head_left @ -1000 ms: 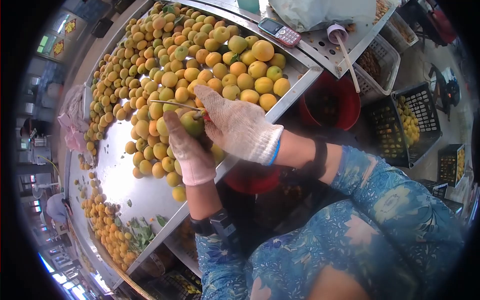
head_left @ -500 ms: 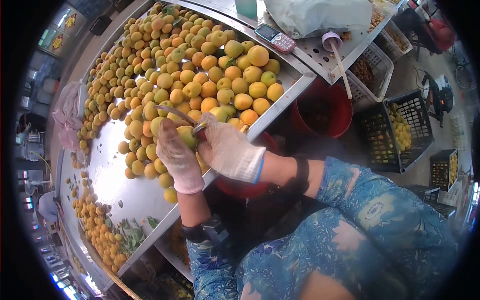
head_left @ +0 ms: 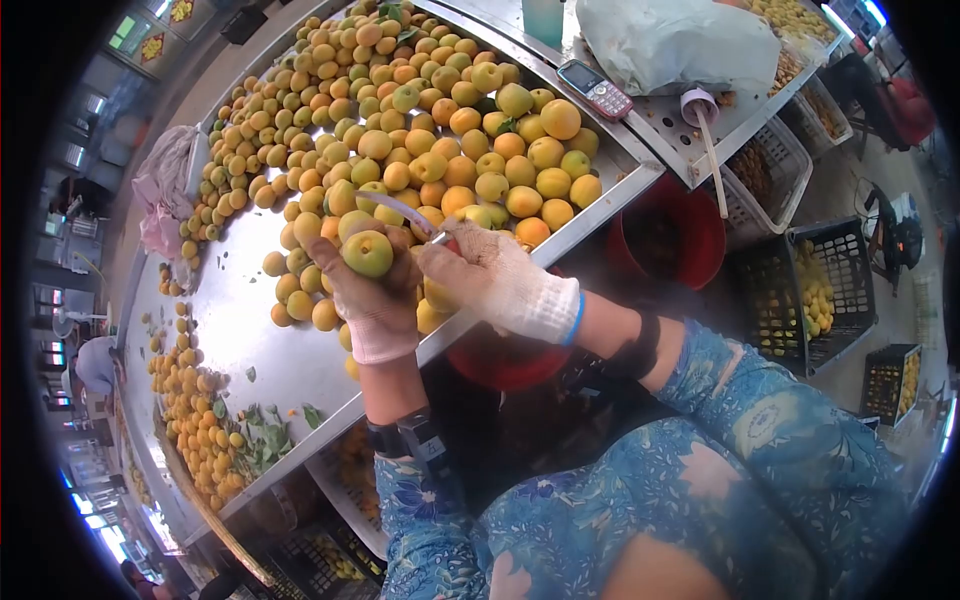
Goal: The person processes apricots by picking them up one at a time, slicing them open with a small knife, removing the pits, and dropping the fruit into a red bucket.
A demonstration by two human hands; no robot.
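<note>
My left hand (head_left: 372, 300), in a white cloth glove, holds a yellow-green fruit (head_left: 368, 252) up by its fingertips. My right hand (head_left: 490, 275), also gloved, grips a small knife (head_left: 410, 217) by a red handle. Its curved blade lies just above and to the right of the fruit. Both hands hover over the near edge of a steel table (head_left: 255, 355). A large heap of yellow-orange fruit (head_left: 420, 120) covers the table behind them.
A phone (head_left: 594, 88), a white bag (head_left: 680, 40) and a cup with a stick (head_left: 700, 105) lie on the table's right end. Below are a red bucket (head_left: 690, 235), a red basin (head_left: 500, 362) and black crates of fruit (head_left: 815, 285). Leaves and more fruit (head_left: 215, 435) lie at left.
My left hand has turned the fruit up and towards me, so its whole face shows. The knife blade has slid off the fruit and now lies just beside it.
</note>
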